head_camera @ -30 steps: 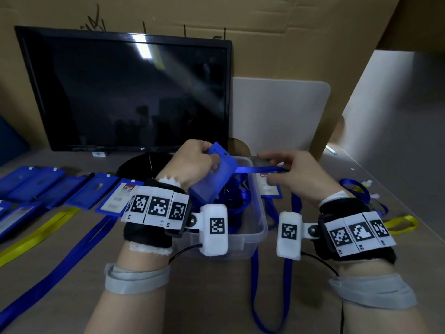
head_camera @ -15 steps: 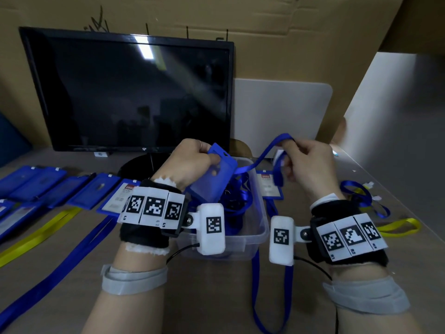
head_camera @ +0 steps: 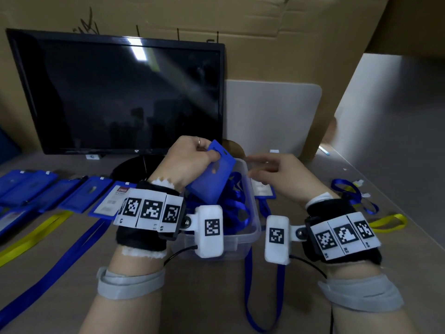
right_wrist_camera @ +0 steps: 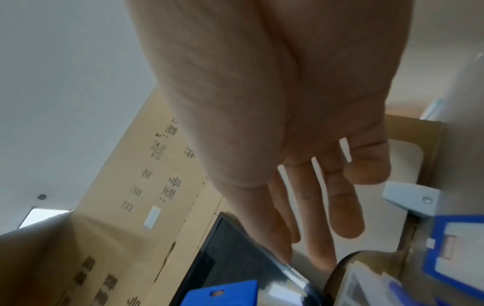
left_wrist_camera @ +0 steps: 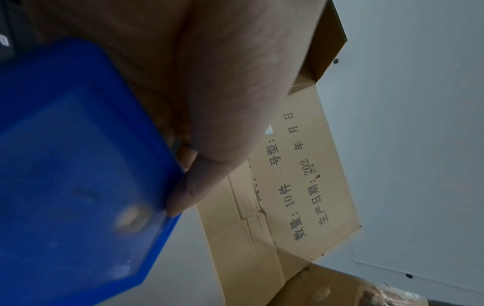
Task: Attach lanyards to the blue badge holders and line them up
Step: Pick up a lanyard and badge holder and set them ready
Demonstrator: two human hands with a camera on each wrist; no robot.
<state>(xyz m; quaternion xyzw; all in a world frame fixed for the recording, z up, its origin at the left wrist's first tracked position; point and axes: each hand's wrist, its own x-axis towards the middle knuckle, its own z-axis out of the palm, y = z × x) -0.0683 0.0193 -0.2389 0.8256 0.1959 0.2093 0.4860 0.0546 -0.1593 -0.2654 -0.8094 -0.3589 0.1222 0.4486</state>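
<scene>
My left hand grips a blue badge holder near its slotted top and holds it tilted over the clear plastic bin. The left wrist view shows the badge holder pinched under my thumb. A tangle of blue lanyards lies in the bin. My right hand hovers over the bin's right rim with fingers straight and spread, holding nothing; the right wrist view shows its fingers apart above the holder's top.
Several blue badge holders lie in a row on the left with a yellow lanyard and a blue lanyard. A monitor stands behind. One blue lanyard lies looped on the desk before the bin. Loose lanyards lie at right.
My right hand has let go of the blue lanyard loop it had lifted, opened, and dropped lower. The lanyard has fallen back. My left hand still holds the badge holder.
</scene>
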